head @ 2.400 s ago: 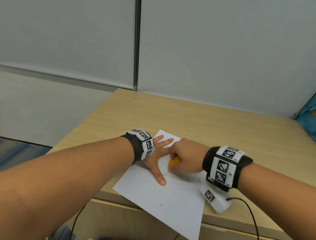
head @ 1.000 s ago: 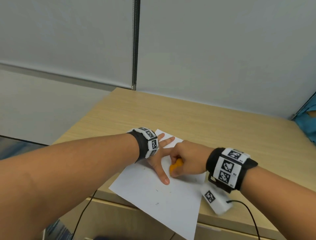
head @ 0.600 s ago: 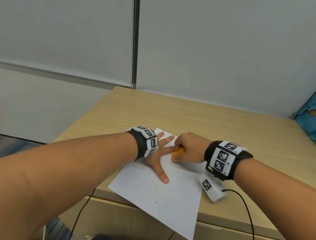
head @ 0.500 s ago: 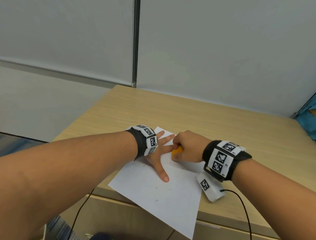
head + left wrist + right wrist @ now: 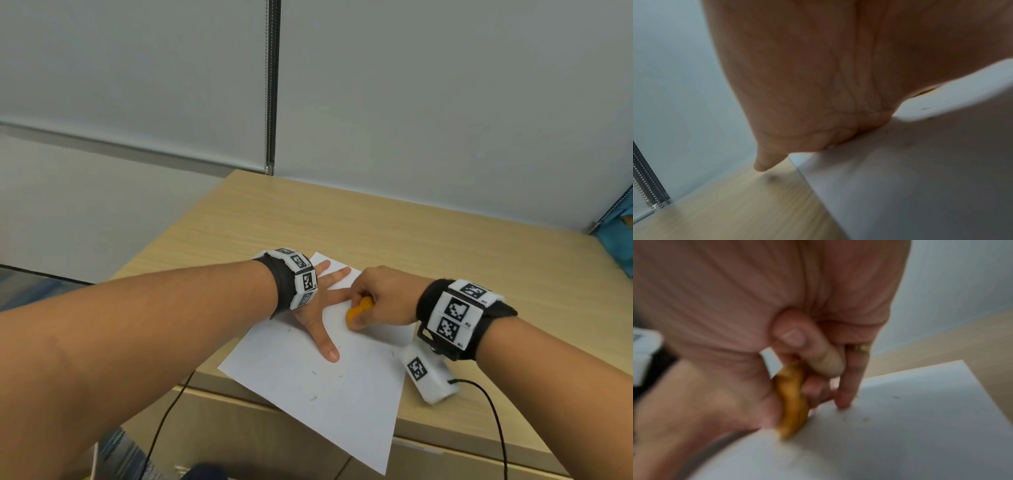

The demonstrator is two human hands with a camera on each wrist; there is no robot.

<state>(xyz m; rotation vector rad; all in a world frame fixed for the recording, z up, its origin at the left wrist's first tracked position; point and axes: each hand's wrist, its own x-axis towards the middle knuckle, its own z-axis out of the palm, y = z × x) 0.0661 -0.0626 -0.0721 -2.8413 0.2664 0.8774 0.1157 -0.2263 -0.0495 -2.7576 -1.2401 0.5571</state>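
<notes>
Work in hand: the person is rubbing marks off a white sheet of paper (image 5: 329, 404) with an orange eraser (image 5: 358, 310).
Right hand: the right hand (image 5: 383, 301) is curling its thumb and fingers round the eraser and pressing its lower end onto the sheet, near the sheet's middle.
Left hand: the left hand (image 5: 317, 310) is lying flat on the sheet's far left part with its fingers spread and straight, gripping nothing and pinning the paper down.
Eraser: it is touching the sheet between the left thumb and forefinger.
Done: as I judge it, the erasing is well under way, since most of the sheet is showing plain white.
Left: a faint curved stroke (image 5: 344, 322) is showing just beside the eraser's tip and probably needs more rubbing. Small dark flecks (image 5: 313, 398) are lying on the sheet's near half, too small to tell crumbs from pencil.
Sheet: it is lying askew on the desk (image 5: 376, 222), with its near corner hanging over the front edge.
Beside: a white tagged box (image 5: 428, 377) is lying just off the sheet's right edge.
</notes>
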